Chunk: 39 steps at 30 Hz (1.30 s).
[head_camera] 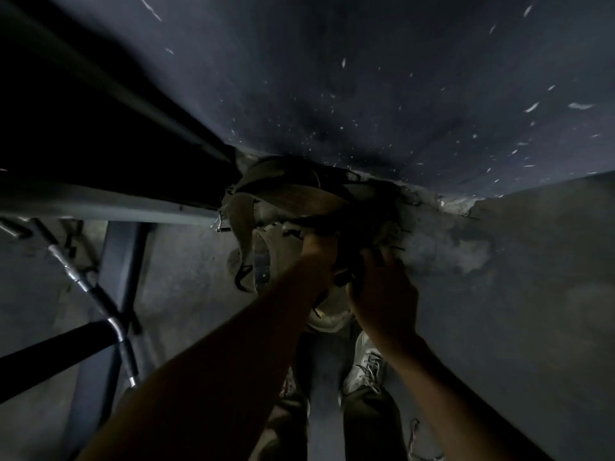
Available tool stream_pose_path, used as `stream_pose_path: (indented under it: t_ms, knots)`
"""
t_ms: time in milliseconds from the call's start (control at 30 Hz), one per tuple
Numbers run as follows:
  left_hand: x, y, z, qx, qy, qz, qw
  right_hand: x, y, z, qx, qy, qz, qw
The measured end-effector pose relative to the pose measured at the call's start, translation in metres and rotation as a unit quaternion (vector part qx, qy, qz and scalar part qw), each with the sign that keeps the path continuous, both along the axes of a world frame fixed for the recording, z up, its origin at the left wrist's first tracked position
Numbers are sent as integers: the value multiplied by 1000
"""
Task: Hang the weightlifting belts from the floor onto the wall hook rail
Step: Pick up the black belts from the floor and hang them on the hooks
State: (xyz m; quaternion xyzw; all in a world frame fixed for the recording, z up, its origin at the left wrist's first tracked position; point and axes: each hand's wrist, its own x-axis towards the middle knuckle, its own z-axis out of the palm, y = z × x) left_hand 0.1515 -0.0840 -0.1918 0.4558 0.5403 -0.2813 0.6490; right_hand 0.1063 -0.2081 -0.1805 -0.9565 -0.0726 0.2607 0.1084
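A heap of worn brown weightlifting belts [283,191] lies on the floor against the base of the dark wall. One belt with a studded strap [261,261] hangs down the heap's front left. My left hand [316,257] reaches into the pile and grips the edge of a dark belt [332,221]. My right hand [382,287] is beside it, fingers curled round something dark at the same belt; the dim light hides the exact grip. No hook rail is in view.
A grey metal frame of gym equipment [126,207] with a chrome bar [80,281] and a black padded handle [60,347] stands on the left. The dark, paint-speckled wall [399,78] fills the top. My white shoes [364,367] stand on the concrete floor below.
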Motion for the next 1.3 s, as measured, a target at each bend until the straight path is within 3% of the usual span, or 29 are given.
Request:
stream_pose_path:
  t_ms: [67, 200, 367, 433, 533, 633, 800, 933, 1100, 1233, 1300]
  knots:
    - [-16, 11, 24, 13, -48, -27, 998, 5, 0, 25, 95, 39, -10, 995]
    - [-39, 27, 92, 38, -127, -42, 990, 27, 0, 86, 275, 142, -96, 946]
    - [-62, 36, 213, 53, -228, -82, 969, 62, 17, 191, 354, 149, -269, 883]
    - [-72, 40, 266, 62, -267, -131, 953, 71, 29, 246, 412, 206, -283, 841]
    - [-81, 55, 347, 103, -331, -236, 908, 83, 49, 334, 473, 203, -285, 808]
    - [-82, 75, 422, 113, -383, -264, 878, 82, 71, 417, 535, 150, -315, 770]
    - [-62, 92, 548, 180, -468, -267, 823, 72, 92, 555, 537, -94, -219, 809]
    - [-31, 94, 651, 261, -536, -154, 788, 58, 94, 646, 538, -195, -137, 809]
    - [-6, 87, 756, 378, -603, -98, 696, 40, 84, 737, 533, -291, -100, 788]
    - [-16, 76, 811, 378, -695, -57, 609, 23, 74, 787, 522, -381, -122, 753]
    - [-16, 69, 816, 340, -715, -83, 605, 23, 69, 790, 513, -390, -119, 756]
